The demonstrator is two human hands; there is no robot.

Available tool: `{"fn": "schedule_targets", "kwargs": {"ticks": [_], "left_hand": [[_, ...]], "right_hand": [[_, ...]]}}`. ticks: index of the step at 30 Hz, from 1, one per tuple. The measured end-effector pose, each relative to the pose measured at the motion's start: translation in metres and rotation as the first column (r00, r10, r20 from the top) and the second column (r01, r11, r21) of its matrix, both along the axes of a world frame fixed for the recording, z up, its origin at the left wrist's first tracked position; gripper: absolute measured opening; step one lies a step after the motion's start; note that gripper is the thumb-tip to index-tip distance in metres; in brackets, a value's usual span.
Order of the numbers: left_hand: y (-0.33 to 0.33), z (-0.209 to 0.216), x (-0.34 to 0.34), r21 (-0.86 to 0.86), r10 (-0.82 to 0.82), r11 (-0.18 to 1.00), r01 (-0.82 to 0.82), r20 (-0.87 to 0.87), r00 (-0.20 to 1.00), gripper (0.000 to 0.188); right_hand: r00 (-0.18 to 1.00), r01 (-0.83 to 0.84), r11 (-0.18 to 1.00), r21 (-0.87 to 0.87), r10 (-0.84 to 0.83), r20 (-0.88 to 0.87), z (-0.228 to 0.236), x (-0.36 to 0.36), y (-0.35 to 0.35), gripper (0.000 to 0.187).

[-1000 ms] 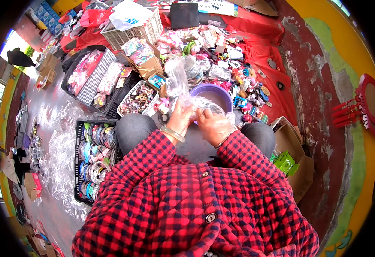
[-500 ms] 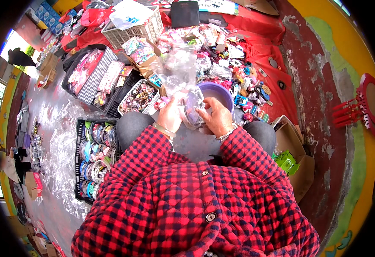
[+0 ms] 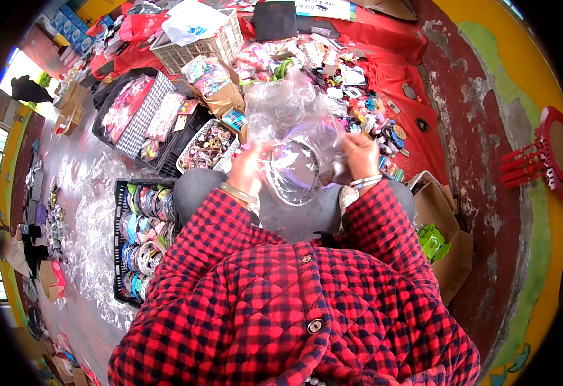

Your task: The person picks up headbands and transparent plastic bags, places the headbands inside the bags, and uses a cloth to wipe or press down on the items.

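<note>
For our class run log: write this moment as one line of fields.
left hand: grip on clear plastic bag | right hand: grip on bag's other side | bag: raised above lap | black crate: at person's left

Your left hand (image 3: 248, 168) and right hand (image 3: 360, 154) at frame centre, plastic bag (image 3: 294, 135) between them, above your knees, crate of bangles (image 3: 141, 238) at left, tray of trinkets (image 3: 207, 145) upper left of the hands, cardboard box (image 3: 445, 231) at right, basket (image 3: 198, 45) at top.

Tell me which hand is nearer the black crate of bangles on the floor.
Left. The left hand is just up and right of the black crate; the right hand is farther right, beyond the clear plastic bag.
</note>
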State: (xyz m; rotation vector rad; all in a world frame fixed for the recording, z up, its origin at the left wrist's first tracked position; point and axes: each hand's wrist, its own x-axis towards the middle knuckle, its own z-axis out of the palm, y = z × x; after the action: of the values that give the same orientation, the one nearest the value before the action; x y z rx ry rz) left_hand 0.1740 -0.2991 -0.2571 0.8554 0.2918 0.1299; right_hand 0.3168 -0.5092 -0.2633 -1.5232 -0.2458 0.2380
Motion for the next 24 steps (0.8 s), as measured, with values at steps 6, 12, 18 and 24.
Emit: {"fn": "schedule_targets", "kwargs": {"ticks": [6,12,18,24], "left_hand": [[0.029,0.023,-0.01,-0.181,-0.143,0.97,0.162,0.114,0.983,0.05],[0.045,0.018,-0.01,-0.109,0.055,0.993,-0.044,0.106,0.993,0.05],[0.042,0.025,-0.011,-0.085,0.322,0.946,-0.314,0.104,0.941,0.049],[0.023,0.036,-0.008,-0.097,0.229,0.971,-0.217,0.143,0.963,0.049]], "right_hand": [[0.996,-0.037,0.998,-0.053,0.033,-0.078,0.016,0.008,-0.006,0.012],[0.922,-0.313,0.949,0.045,0.315,-0.226,0.042,-0.003,-0.009,0.021],[0.906,-0.414,0.821,-0.393,0.414,-0.087,0.017,-0.045,0.024,0.043],[0.919,-0.225,0.839,-0.496,0.352,0.178,0.008,-0.053,0.038,0.033]]}}
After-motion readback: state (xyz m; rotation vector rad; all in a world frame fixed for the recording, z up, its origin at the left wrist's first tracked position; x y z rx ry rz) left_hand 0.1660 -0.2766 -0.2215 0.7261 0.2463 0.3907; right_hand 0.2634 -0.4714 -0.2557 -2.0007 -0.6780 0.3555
